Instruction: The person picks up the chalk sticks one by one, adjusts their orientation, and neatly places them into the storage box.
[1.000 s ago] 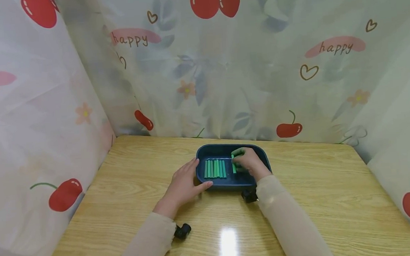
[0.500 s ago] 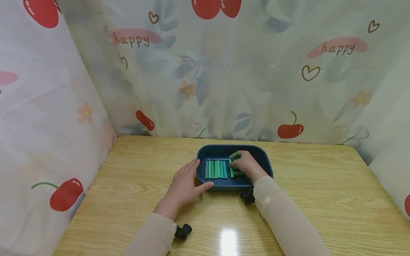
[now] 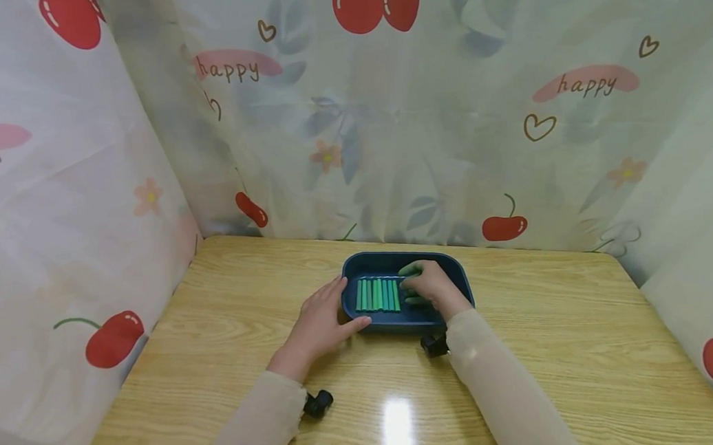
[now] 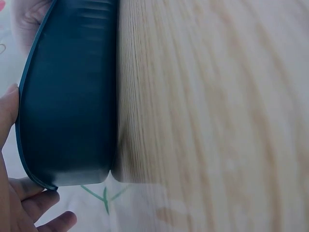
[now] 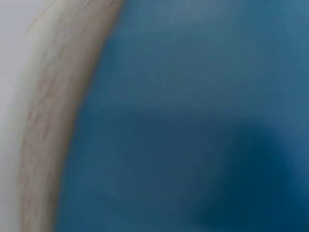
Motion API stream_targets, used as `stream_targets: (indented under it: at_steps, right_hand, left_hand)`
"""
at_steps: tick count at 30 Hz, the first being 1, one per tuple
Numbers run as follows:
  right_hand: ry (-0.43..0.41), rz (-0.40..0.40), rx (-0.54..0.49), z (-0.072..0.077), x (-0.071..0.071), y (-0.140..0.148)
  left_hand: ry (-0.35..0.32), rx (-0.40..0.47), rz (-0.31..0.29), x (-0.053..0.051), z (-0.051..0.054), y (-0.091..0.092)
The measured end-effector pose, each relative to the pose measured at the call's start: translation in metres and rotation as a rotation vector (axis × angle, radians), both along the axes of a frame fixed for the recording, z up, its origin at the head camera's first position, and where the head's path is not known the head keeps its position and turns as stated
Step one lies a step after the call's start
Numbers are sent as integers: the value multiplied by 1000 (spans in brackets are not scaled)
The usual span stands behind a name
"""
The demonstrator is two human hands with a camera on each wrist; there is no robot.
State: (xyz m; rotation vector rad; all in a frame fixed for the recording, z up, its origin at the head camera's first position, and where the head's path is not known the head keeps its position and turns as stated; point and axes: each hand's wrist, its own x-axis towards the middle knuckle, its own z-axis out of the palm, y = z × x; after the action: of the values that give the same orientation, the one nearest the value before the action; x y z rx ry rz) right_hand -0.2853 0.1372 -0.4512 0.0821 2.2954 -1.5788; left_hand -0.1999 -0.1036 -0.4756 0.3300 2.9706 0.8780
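Observation:
A dark blue rectangular tray (image 3: 452, 264) with raised walls stands on the wooden table. Several short green sticks (image 3: 377, 295) lie side by side in a row in its left half. At the tray's left end is my left hand (image 3: 317, 325), its thumb against the near rim and its fingers spread at the left rim. The left wrist view shows that hand's fingers (image 4: 36, 203) at the tray's corner. Inside the tray, just right of the row, hovers my right hand (image 3: 432, 286) with bent fingers and no stick visible in them. Green marks tint its fingertips. The right wrist view is blurred blue.
The table (image 3: 260, 270) extends around the tray on all sides. Behind it hangs a printed curtain (image 3: 374, 125) with cherries and hearts, which also closes off both sides. Small black cameras (image 3: 317, 404) sit at the wrists.
A green stick held by my right hand has moved left, down to the right end of the row, and been let go. My right hand has drawn slightly rightward. The left hand stays put.

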Motion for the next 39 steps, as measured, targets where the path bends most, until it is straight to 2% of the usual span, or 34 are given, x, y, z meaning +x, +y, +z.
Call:
stream_targets:
  at_steps: [16,23,33,39]
  right_hand:
    - [111,36,16,24,27,17]
    - [155,51,-2,30,37,26]
    - [158,60,19,40,55,45]
    - [162,43,13,40,63,56]
  left_hand:
    - [-3,2,9,1,1,0]
    - [18,10,-4,1,1,1]
    - [21,12,-1,2,1,1]
    - [21,12,-1,2,1,1]
